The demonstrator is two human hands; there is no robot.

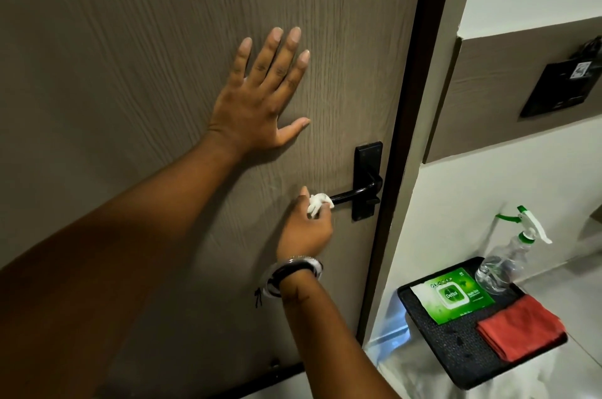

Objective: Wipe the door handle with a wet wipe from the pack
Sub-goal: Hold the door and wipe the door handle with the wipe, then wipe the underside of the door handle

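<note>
A black lever door handle (355, 192) sticks out from its black backplate on the brown wood-grain door (130, 40). My right hand (306, 229) is closed around a crumpled white wet wipe (318, 203), which it presses on the free left end of the lever. My left hand (260, 95) lies flat on the door above and left of the handle, fingers spread, holding nothing. The green wet wipe pack (452, 294) lies on a black tray at the lower right.
The black tray (433, 333) also carries a folded red cloth (521, 327) and a clear spray bottle (508, 255) with a green and white trigger. A dark door frame (413, 105) runs beside the handle. A black switch panel (560, 89) hangs on the right wall.
</note>
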